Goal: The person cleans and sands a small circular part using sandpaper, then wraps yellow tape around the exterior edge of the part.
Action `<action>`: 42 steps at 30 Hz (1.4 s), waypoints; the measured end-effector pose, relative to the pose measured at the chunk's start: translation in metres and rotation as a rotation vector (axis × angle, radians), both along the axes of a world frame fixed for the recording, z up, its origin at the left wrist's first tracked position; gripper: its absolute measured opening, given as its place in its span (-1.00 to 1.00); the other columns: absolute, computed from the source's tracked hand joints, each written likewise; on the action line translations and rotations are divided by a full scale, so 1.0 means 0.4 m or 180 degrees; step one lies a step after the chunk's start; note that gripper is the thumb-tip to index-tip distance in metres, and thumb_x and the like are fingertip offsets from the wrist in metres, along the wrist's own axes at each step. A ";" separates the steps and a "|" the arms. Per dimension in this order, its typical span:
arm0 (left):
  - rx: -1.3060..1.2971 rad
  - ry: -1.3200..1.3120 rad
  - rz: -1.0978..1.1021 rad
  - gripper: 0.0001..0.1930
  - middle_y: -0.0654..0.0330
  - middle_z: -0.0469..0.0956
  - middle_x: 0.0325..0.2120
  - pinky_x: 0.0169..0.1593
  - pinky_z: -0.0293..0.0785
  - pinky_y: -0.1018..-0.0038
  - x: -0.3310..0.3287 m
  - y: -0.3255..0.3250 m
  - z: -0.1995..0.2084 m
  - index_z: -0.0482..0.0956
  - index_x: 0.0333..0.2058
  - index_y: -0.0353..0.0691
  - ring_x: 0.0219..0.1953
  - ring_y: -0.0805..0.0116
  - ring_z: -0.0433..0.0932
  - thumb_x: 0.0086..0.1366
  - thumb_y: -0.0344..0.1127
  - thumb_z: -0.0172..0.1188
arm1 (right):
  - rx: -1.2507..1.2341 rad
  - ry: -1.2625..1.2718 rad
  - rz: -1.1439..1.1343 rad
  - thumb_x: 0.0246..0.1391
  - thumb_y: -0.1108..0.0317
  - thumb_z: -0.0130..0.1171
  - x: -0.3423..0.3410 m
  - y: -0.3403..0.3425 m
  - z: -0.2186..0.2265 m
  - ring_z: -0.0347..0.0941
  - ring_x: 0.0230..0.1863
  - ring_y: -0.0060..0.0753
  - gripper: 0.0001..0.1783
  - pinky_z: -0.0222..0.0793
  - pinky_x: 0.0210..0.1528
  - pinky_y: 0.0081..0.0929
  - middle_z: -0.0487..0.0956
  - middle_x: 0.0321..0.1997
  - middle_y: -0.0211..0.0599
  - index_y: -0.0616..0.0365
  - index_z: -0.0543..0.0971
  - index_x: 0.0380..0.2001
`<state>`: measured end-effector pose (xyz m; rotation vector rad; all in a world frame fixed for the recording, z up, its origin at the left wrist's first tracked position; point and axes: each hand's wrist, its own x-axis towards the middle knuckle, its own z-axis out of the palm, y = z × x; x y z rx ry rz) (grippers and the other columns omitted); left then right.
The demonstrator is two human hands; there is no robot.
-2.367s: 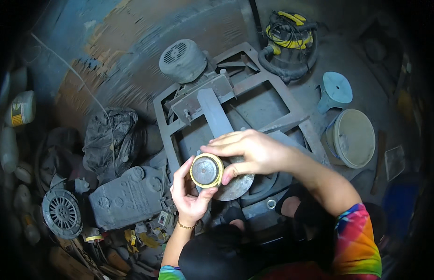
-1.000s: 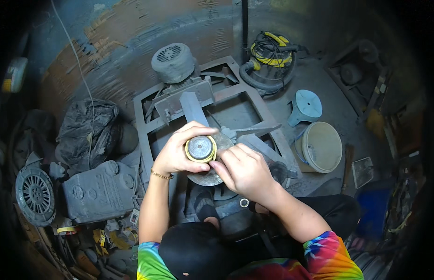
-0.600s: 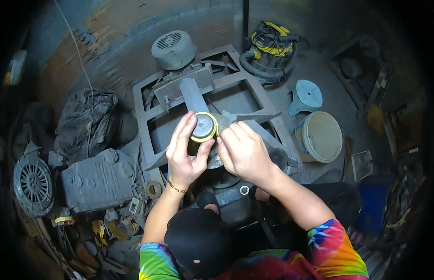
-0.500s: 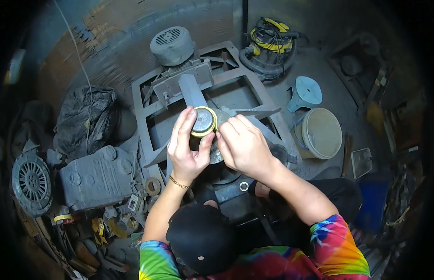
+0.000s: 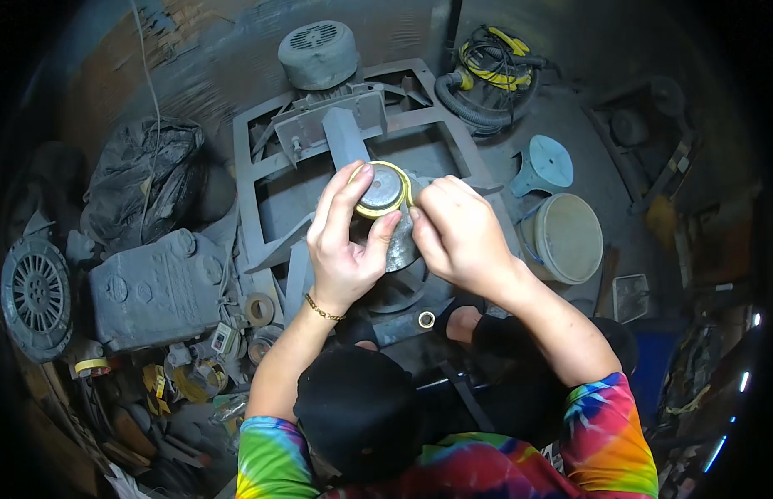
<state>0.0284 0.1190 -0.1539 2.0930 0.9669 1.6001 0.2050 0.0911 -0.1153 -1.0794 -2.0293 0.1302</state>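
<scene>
A round grey metal disc [image 5: 383, 193] with a stepped top is held up in front of me. Around its rim runs a narrow yellow strip [image 5: 409, 188], which leaves the edge on the right side and reaches my right fingers. My left hand [image 5: 347, 254] grips the disc from the left, thumb below and fingers along the upper left edge. Closed in a pinch, my right hand [image 5: 463, 237] has the end of the yellow strip between thumb and forefinger; the very tip is hidden. Below the disc stands a shiny metal piece [image 5: 401, 249], partly covered by my hands.
Beyond my hands lies a grey metal frame [image 5: 246, 187] carrying a motor [image 5: 318, 56]. To the right are a white bucket [image 5: 572, 237], a pale blue stool [image 5: 548, 166] and a yellow-black vacuum cleaner [image 5: 496, 71]. A ribbed grey casing [image 5: 158, 295] and black bag [image 5: 145, 179] stand left.
Both hands and the disc appear a little higher and further right, while the whole view has shifted. More of the yellow strip now stands off the rim beside my right fingers.
</scene>
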 end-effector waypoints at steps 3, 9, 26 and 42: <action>0.0162 0.0044 0.0074 -0.49 -0.19 0.53 0.04 0.12 0.50 0.25 -0.005 0.006 0.001 0.52 0.06 -0.35 0.06 -0.07 0.58 0.11 -0.42 0.43 | -0.0051 0.0175 -0.0114 -0.01 0.54 0.16 0.008 0.001 -0.017 0.37 -0.40 0.04 -0.86 0.33 -0.29 -0.14 0.39 -0.49 -0.10 0.25 0.38 -0.47; -0.0054 -0.0011 -0.0017 -0.51 -0.16 0.54 0.07 0.22 0.41 0.27 -0.006 -0.002 0.004 0.51 0.07 -0.38 0.13 0.00 0.55 0.15 -0.44 0.38 | 0.0139 0.0065 -0.0192 -0.03 0.54 0.20 0.019 0.004 -0.019 0.36 -0.44 0.00 -0.87 0.32 -0.35 -0.20 0.39 -0.50 -0.12 0.24 0.43 -0.46; -0.0694 -0.0462 -0.0566 -0.50 -0.04 0.53 0.01 0.06 0.55 0.37 -0.025 0.021 0.011 0.59 -0.03 -0.27 0.02 0.16 0.60 0.00 -0.44 0.52 | 0.0138 -0.0359 -0.0004 -0.13 0.57 0.24 -0.023 -0.004 0.000 0.36 -0.40 -0.02 -0.79 0.35 -0.33 -0.21 0.36 -0.46 -0.12 0.23 0.40 -0.42; -0.1051 -0.0469 -0.0520 -0.31 0.07 0.62 -0.01 0.11 0.51 0.38 -0.042 0.023 0.025 0.57 0.08 -0.28 0.04 0.27 0.60 -0.10 -0.37 0.59 | -0.1388 -0.1168 0.0069 -0.07 0.38 0.19 -0.052 -0.008 0.165 0.60 -0.47 0.15 -0.77 0.55 -0.29 -0.08 0.56 -0.63 0.11 0.35 0.58 -0.66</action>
